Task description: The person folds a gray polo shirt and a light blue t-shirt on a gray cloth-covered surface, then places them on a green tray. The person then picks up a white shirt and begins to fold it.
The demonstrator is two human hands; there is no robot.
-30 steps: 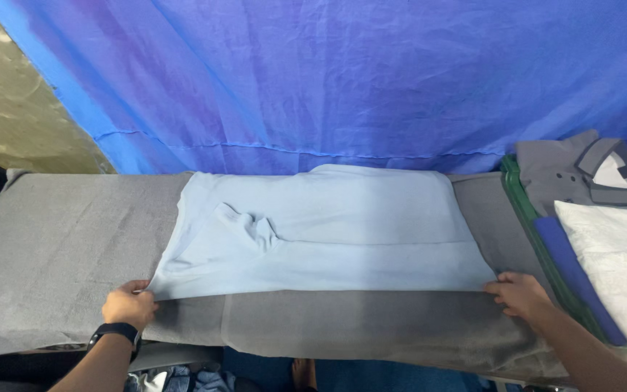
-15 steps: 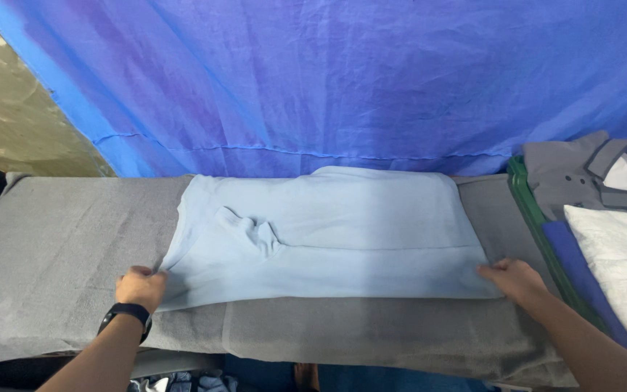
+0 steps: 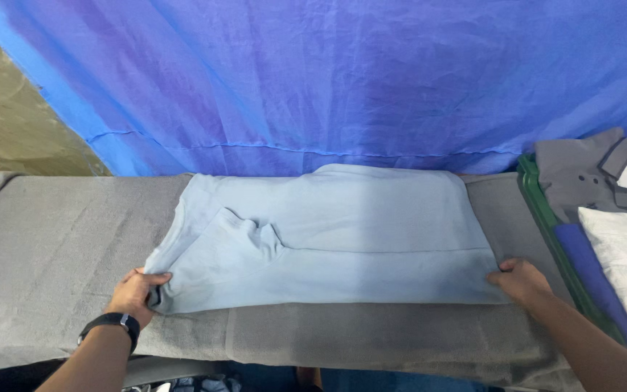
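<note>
presently: left hand [image 3: 133, 292] and right hand [image 3: 522, 282] each pinched a near corner of the light blue garment [image 3: 328, 239] on the grey table [image 3: 52, 239]; mid-fold, likely needing an even lift.

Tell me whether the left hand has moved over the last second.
Yes. The left hand slid a little right, carrying the light blue garment's near-left corner inward across the grey blanket, bunching the cloth under its fingers.

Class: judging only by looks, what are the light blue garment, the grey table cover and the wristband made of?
Light blue garment: soft matte knit, probably cotton; it creases gently.
Grey table cover: coarse, felt-like blanket cloth with a fuzzy surface.
Wristband on the left hand: smooth black, likely rubber or plastic.
</note>
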